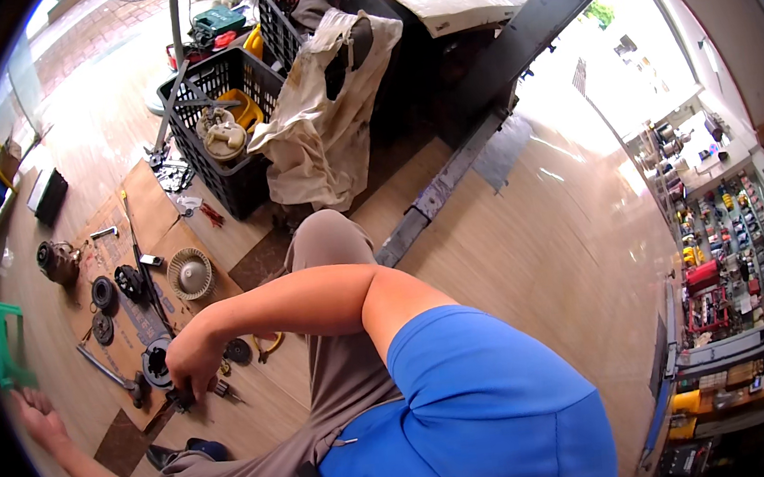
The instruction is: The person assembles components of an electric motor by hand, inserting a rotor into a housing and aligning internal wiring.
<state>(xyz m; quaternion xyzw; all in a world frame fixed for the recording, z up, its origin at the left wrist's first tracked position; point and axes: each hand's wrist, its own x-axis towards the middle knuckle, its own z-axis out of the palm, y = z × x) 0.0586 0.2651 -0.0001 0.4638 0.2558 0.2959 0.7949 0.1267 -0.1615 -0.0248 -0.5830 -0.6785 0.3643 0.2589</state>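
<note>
My left hand (43, 420) is at the far left, its fingers curled at the lower end of a green plastic piece with a wide opening (4, 341), whose lower part is blurred. My right hand (193, 356) reaches down to the cardboard sheet (114, 223), fingers closed around a small dark part (180, 400) that they mostly hide. Right beside it lie a round black housing (156, 362) and a small cylindrical metal piece with a thin shaft (224, 389). A hammer (111, 371) rests to their left. Farther back is a pale finned blower wheel (190, 273).
Black discs (104, 293), a dark round motor-like part (59, 261) and pliers with yellow handles (270, 347) lie around the cardboard. Black crates (234, 184) stand ahead, a stained cloth (325, 124) draped over one. A metal post (450, 177) slants across; stocked shelves (733, 251) are at right.
</note>
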